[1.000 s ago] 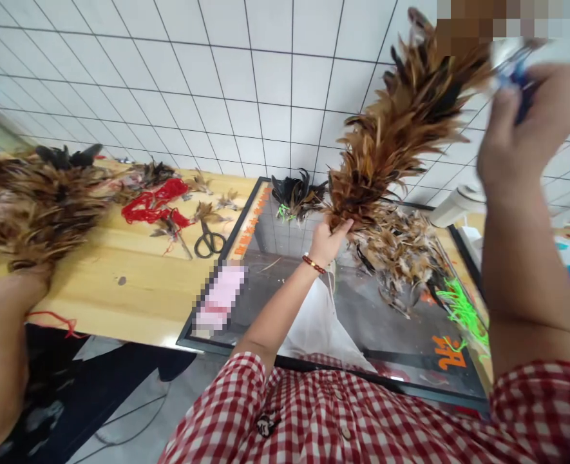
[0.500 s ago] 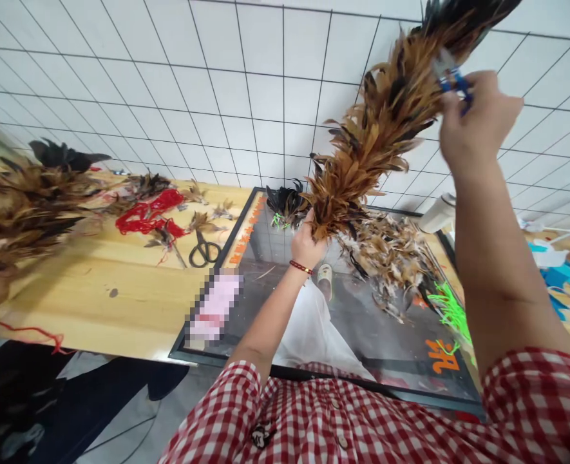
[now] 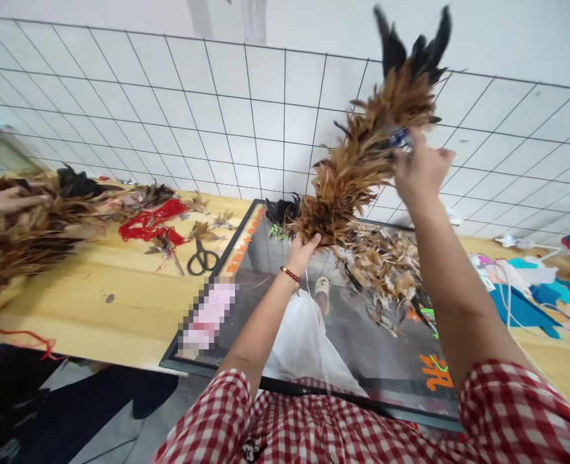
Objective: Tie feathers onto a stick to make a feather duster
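Note:
A long bundle of brown feathers (image 3: 350, 171) with black tips slants up to the right over the glass board. My left hand (image 3: 304, 252), with a red bead bracelet at its wrist, is closed round the bundle's lower end. Close to the upper part is my right hand (image 3: 422, 164), closed on blue-handled pliers (image 3: 399, 138), whose jaws are blurred against the feathers. Loose brown and white feathers (image 3: 386, 264) lie on the board below, and a small black feather tuft (image 3: 283, 209) lies at its back left.
Another person's hands (image 3: 4, 201) hold a feather bundle (image 3: 33, 238) at the left. Red string (image 3: 152, 222) and black scissors (image 3: 203, 259) lie on the wooden table (image 3: 120, 309). Blue cut pieces (image 3: 521, 309) lie at the right. A grid panel (image 3: 265, 109) stands behind.
My right hand and the pliers have moved left and down in view. The bundle's top now shows lower and further left. The other person's upper hand has come over their feathers.

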{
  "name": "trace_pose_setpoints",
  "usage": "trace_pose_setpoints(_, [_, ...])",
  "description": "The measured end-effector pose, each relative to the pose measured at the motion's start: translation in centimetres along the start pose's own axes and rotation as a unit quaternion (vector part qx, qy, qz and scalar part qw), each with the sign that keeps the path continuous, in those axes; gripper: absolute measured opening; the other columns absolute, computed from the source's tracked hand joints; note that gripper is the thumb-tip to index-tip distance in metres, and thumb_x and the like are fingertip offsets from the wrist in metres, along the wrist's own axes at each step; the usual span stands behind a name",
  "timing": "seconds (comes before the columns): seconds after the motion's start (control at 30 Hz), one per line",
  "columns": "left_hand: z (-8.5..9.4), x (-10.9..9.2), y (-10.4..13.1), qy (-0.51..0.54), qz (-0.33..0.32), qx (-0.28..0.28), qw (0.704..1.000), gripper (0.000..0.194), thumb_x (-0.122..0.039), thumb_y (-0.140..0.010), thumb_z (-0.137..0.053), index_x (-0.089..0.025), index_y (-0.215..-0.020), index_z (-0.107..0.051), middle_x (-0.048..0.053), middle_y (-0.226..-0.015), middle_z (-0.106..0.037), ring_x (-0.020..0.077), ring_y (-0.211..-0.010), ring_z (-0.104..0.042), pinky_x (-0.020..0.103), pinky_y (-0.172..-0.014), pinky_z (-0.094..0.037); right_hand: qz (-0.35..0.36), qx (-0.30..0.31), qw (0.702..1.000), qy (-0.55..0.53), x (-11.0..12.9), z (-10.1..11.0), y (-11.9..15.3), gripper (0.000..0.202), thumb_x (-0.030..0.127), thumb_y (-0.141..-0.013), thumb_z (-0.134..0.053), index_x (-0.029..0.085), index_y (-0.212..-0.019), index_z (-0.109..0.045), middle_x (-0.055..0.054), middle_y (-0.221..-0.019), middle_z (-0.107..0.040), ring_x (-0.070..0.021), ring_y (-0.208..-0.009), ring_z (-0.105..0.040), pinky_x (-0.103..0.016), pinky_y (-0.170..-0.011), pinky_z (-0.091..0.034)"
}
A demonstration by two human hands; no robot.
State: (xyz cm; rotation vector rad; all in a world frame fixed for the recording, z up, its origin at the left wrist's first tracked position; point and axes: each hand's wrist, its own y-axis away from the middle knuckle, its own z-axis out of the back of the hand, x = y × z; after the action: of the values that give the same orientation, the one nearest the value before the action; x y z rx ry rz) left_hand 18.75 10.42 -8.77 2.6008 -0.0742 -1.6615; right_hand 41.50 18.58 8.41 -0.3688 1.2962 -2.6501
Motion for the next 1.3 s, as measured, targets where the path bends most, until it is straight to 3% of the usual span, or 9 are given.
trace_pose_setpoints(0.17, [-0.3,-1.1,0.6,0.111,0.172,0.181,0.962,0.062,-0.078,-0.085,-0.052,-0.019,-0.069,-0.043,-0.009,-0.050,-0.037,0.0006,-0.034,-0.015,0.015,-0.035,-0.009,0.114,-0.097,0.984,-0.097,-0.9,1.0,3.4,0.047,0.044,-0.103,-0.036,0.017,-0.135,-0.056,-0.017,-0.107,-0.069,-0.0285,-0.090,-0.054,-0.046,-0.086,-0.035])
trace_pose_setpoints(0.37, [-0.3,-0.5,0.6,0.226,0.275,0.227,0.906,0.042,-0.043,-0.101,-0.035,-0.017,-0.069,-0.045,-0.007,-0.054,-0.032,0.0031,-0.034,-0.014,0.014,-0.033,-0.009,0.489,0.146,0.856,-0.080,4.4,-1.0,11.4,0.040,0.025,-0.099,-0.047,0.036,-0.133,-0.065,0.002,-0.066,-0.058,-0.0174,-0.067,-0.046,-0.040,-0.086,-0.034])
trace_pose_setpoints(0.6, [-0.3,0.4,1.2,0.226,0.273,0.281,0.892,0.028,-0.032,-0.093,-0.043,-0.019,-0.069,-0.045,-0.009,-0.052,-0.021,0.0030,-0.038,0.002,0.015,-0.032,-0.004,0.105,0.013,0.993,-0.055,2.7,1.6,-2.2,0.050,0.037,-0.106,-0.026,0.022,-0.143,-0.057,-0.013,-0.107,-0.070,-0.0260,-0.091,-0.053,-0.050,-0.096,-0.031])
trace_pose_setpoints(0.7, [-0.5,0.4,1.5,0.239,0.253,0.284,0.893,0.031,-0.032,-0.094,-0.038,-0.019,-0.067,-0.043,-0.009,-0.051,-0.019,0.0030,-0.041,0.006,0.015,-0.032,-0.004,0.054,-0.100,0.984,-0.138,2.4,4.1,-1.2,0.054,0.040,-0.107,-0.022,0.016,-0.145,-0.051,-0.020,-0.131,-0.062,-0.0270,-0.099,-0.055,-0.045,-0.091,-0.038])
trace_pose_setpoints(0.87, [-0.7,0.5,1.6,0.246,0.271,0.259,0.894,0.040,-0.034,-0.099,-0.030,-0.021,-0.061,-0.034,-0.010,-0.049,-0.012,0.0030,-0.042,0.011,0.017,-0.033,-0.001,0.399,0.087,0.902,-0.138,3.7,3.6,9.7,0.044,0.028,-0.102,-0.037,0.038,-0.140,-0.058,0.000,-0.078,-0.061,-0.0176,-0.069,-0.050,-0.041,-0.090,-0.038])
trace_pose_setpoints(0.97, [-0.7,0.8,1.6,0.243,0.290,0.254,0.890,0.043,-0.038,-0.100,-0.027,-0.021,-0.061,-0.035,-0.010,-0.049,-0.008,0.0032,-0.042,0.013,0.017,-0.033,0.003,0.496,0.158,0.845,-0.125,4.0,1.5,10.8,0.043,0.025,-0.099,-0.042,0.040,-0.132,-0.064,0.003,-0.068,-0.057,-0.0165,-0.066,-0.047,-0.040,-0.088,-0.035])
trace_pose_setpoints(1.13, [-1.0,0.9,1.7,0.227,0.279,0.292,0.886,0.038,-0.033,-0.098,-0.035,-0.019,-0.062,-0.041,-0.009,-0.049,-0.016,0.0030,-0.041,0.009,0.015,-0.033,-0.001,0.156,-0.003,0.983,-0.099,0.4,-1.0,0.3,0.048,0.041,-0.106,-0.027,0.023,-0.120,-0.068,-0.010,-0.090,-0.068,-0.0235,-0.085,-0.055,-0.044,-0.088,-0.035])
trace_pose_setpoints(1.2, [-1.0,0.7,1.8,0.213,0.272,0.313,0.885,0.037,-0.030,-0.097,-0.034,-0.018,-0.062,-0.043,-0.008,-0.049,-0.022,0.0031,-0.039,0.004,0.015,-0.032,-0.006,-0.002,-0.073,0.983,-0.171,-2.0,-1.6,-3.1,0.069,0.055,-0.105,-0.007,0.019,-0.122,-0.063,-0.017,-0.100,-0.068,-0.0251,-0.089,-0.054,-0.044,-0.083,-0.039])
trace_pose_setpoints(1.3, [-1.2,0.3,1.9,0.189,0.272,0.323,0.886,0.039,-0.031,-0.098,-0.030,-0.018,-0.064,-0.046,-0.006,-0.050,-0.024,0.0035,-0.038,-0.001,0.016,-0.032,-0.009,-0.063,0.001,0.925,-0.375,-4.5,-2.7,-3.0,0.078,0.074,-0.097,-0.008,0.022,-0.124,-0.059,-0.015,-0.101,-0.067,-0.0269,-0.088,-0.058,-0.044,-0.074,-0.046])
